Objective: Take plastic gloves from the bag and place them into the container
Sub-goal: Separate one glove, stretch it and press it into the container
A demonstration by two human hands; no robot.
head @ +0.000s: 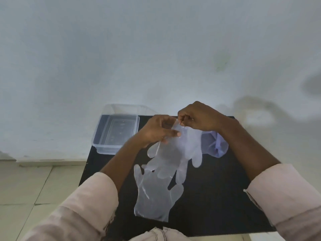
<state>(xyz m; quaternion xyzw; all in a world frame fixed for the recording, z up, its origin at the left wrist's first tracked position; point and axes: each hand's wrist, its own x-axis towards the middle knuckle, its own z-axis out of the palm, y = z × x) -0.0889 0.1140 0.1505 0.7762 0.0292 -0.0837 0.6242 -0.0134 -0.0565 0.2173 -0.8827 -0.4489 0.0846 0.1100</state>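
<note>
Both hands raised above a black table (217, 197), forearms converging from pale rolled sleeves. The left hand (158, 130) and right hand (199, 119) each pinch the cuff edge of a clear plastic glove (175, 153), which hangs fingers-down. A second glove (156, 197) lies flat below it. The bag (217, 145) sits crumpled beneath the right wrist; the clear container (114, 133) stands at the table's far-left corner.
</note>
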